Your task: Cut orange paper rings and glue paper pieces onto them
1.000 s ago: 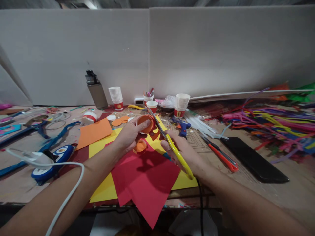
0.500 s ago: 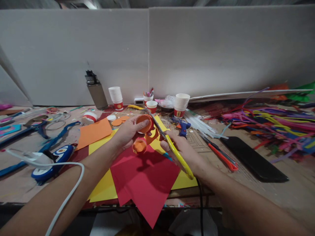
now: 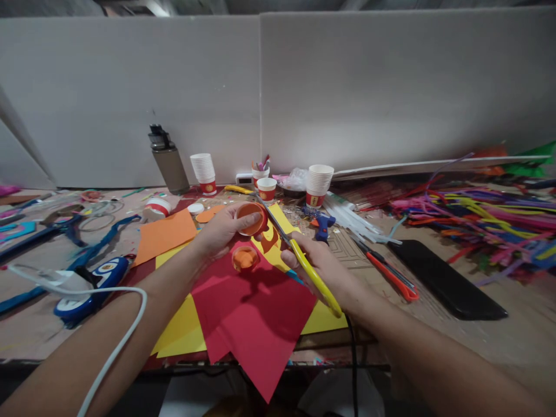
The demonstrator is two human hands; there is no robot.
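Observation:
My left hand is closed around a cut-down paper cup with an orange inside and a red outside, its mouth tipped toward me. My right hand grips a pair of yellow-handled scissors. The scissor blades point up and away, along the right side of the cup. Below my left hand, a small cup with orange pieces in it stands on the red paper. Orange and red cut shapes show on the yellow paper between my hands.
Stacked paper cups stand at the back, with another stack near a bottle. A blue glue gun, red-handled tool and black phone lie right, before a heap of pipe cleaners. A white cable crosses my left forearm.
The orange piece hanging below the held cup has dropped away, and more orange shows in the small cup. The held cup has shifted slightly left; the scissors stay nearly in place.

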